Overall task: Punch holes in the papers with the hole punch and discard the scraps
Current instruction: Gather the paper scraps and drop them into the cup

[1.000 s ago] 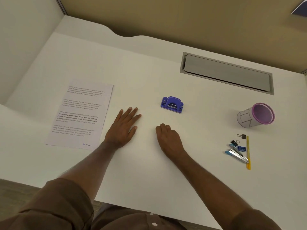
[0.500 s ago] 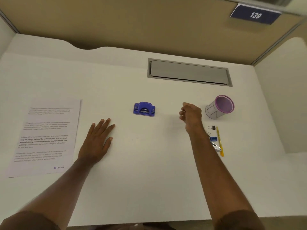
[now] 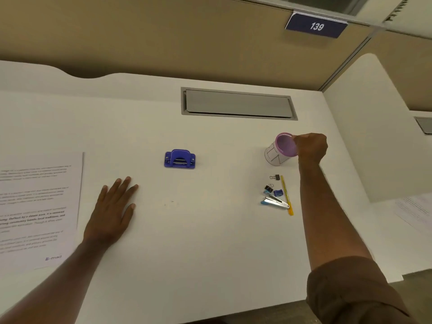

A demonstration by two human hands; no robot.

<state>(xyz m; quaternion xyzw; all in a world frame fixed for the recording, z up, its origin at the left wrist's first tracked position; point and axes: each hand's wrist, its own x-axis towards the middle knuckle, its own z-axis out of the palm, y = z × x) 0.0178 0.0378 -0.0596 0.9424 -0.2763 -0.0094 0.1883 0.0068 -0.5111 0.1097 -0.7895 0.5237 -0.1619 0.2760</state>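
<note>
A blue hole punch (image 3: pixel 179 159) sits on the white desk (image 3: pixel 210 242) near its middle. A printed sheet of paper (image 3: pixel 35 206) lies flat at the far left. My left hand (image 3: pixel 112 211) rests palm down on the desk between the paper and the punch, fingers spread, holding nothing. My right hand (image 3: pixel 312 148) is far to the right, closed around the rim of a pink mesh cup (image 3: pixel 280 149) that leans to the right.
Below the cup lie binder clips (image 3: pixel 272 183), a small blue sharpener (image 3: pixel 278 192), a stapler (image 3: pixel 274 202) and a yellow pen (image 3: pixel 286 195). A grey cable hatch (image 3: pixel 238 104) is set into the desk's back. A white divider (image 3: pixel 364 136) stands at the right.
My right hand has moved from the desk's middle out to the right and closed on the pink cup. My left hand stays flat. The view has swung to the right.
</note>
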